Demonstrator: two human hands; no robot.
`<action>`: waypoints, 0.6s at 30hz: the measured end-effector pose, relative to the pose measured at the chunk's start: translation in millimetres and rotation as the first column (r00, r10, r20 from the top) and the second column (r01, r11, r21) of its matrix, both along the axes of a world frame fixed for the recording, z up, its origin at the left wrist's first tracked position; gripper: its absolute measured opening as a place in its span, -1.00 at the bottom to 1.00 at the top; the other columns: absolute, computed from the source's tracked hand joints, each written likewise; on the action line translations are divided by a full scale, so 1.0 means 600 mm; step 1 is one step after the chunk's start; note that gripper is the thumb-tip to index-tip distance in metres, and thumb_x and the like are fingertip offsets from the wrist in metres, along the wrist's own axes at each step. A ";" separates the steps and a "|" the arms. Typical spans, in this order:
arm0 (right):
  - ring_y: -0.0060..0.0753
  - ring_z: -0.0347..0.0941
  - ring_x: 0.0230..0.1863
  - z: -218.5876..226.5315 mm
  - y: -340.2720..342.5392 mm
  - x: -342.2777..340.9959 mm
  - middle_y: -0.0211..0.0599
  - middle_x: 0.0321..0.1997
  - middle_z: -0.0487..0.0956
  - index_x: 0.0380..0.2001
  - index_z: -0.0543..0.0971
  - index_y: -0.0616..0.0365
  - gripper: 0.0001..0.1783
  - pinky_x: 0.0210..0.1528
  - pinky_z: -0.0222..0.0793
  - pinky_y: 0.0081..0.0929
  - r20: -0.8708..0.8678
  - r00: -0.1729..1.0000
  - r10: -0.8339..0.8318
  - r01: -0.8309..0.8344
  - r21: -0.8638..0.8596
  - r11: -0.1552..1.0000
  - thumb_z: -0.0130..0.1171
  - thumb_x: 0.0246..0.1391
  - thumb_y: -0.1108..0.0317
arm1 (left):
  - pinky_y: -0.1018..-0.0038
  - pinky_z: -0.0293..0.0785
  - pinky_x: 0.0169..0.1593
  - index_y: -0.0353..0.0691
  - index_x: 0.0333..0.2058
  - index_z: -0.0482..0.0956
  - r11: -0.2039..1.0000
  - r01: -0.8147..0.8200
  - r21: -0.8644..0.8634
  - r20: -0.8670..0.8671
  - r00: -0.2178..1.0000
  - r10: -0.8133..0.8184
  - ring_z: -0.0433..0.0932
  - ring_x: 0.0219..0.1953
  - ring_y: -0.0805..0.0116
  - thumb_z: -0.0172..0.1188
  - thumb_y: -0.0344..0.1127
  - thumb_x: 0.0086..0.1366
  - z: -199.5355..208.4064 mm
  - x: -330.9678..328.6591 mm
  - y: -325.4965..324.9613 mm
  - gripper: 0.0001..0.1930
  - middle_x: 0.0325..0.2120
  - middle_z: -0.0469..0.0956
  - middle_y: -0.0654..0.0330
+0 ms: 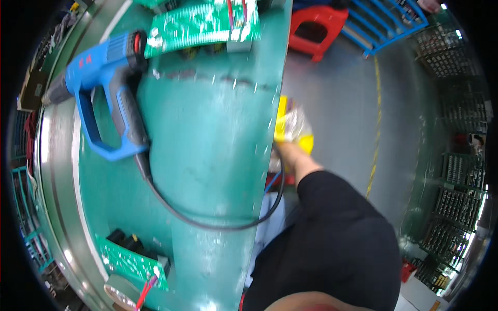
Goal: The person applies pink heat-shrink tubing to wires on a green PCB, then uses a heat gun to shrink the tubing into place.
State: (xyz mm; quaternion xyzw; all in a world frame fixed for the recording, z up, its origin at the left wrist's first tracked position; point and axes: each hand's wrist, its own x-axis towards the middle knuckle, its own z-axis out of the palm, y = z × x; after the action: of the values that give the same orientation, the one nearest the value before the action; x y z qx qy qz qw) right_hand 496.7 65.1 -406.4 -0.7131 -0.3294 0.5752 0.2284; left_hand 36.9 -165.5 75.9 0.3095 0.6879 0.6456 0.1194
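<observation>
My right arm, in a black sleeve, reaches past the right edge of the green-topped bench. My right hand is blurred and partly hidden there. It is next to a yellow thing with crumpled clear plastic; whether the fingers hold it cannot be made out. My left hand is out of view. On the bench lies a blue and black heat gun, its nozzle pointing left. Its black cord loops over the bench edge close to my wrist.
Green circuit boards with red wires lie at the far end, and another board lies near the front beside a roll of tape. A red plastic stool and a blue metal rack stand on the grey floor.
</observation>
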 end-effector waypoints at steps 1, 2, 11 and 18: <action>-0.43 0.52 -0.36 0.015 -0.044 -0.041 -0.33 -0.29 0.56 -0.09 0.51 0.07 -0.64 -0.30 0.51 -0.38 -0.037 0.999 0.002 -0.004 -0.045 0.999 0.01 0.19 0.07 | 0.32 0.34 -0.30 -0.16 -0.48 0.25 1.000 -0.007 -0.012 0.021 1.000 0.007 0.33 -0.44 0.29 -0.07 -0.10 0.31 0.021 -0.001 -0.017 -0.71 -0.54 0.27 0.23; -0.39 0.53 -0.34 0.020 0.031 -0.077 -0.29 -0.28 0.57 -0.11 0.53 0.08 -0.65 -0.28 0.51 -0.37 0.106 0.991 0.077 -0.074 -0.039 0.997 0.04 0.15 0.10 | 0.32 0.33 -0.30 -0.15 -0.48 0.23 1.000 0.009 -0.018 0.071 0.997 -0.008 0.31 -0.44 0.29 -0.08 -0.09 0.31 0.032 -0.007 -0.021 -0.71 -0.54 0.25 0.24; 0.00 0.57 -0.13 0.053 0.198 0.021 0.03 -0.19 0.62 -0.35 0.66 0.23 -0.72 -0.08 0.49 -0.24 0.760 0.067 0.647 -0.778 -0.366 0.510 0.21 -0.26 0.47 | 0.50 0.29 -0.22 -0.42 0.07 0.29 0.951 0.265 0.156 0.272 0.915 -0.299 0.30 -0.27 0.33 -0.21 -0.32 0.43 0.062 0.012 -0.111 -0.65 -0.22 0.37 0.16; 0.00 0.59 -0.18 0.244 0.240 0.008 0.09 -0.25 0.62 -0.36 0.65 0.28 -0.76 -0.16 0.50 -0.21 0.744 -0.048 0.666 -0.860 -0.370 0.351 0.10 -0.12 0.43 | 0.46 0.18 -0.22 -0.36 -0.19 0.35 0.954 0.202 0.222 0.277 0.925 -0.260 0.21 -0.30 0.35 0.04 -0.33 0.33 0.071 0.089 -0.085 -0.79 -0.35 0.24 0.22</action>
State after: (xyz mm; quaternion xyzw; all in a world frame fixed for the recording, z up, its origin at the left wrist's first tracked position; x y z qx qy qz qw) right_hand 501.7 209.3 -259.8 -0.5418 -0.7892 0.1579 -0.2423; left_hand 90.1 -216.7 118.4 0.2958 0.5555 0.7290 0.2692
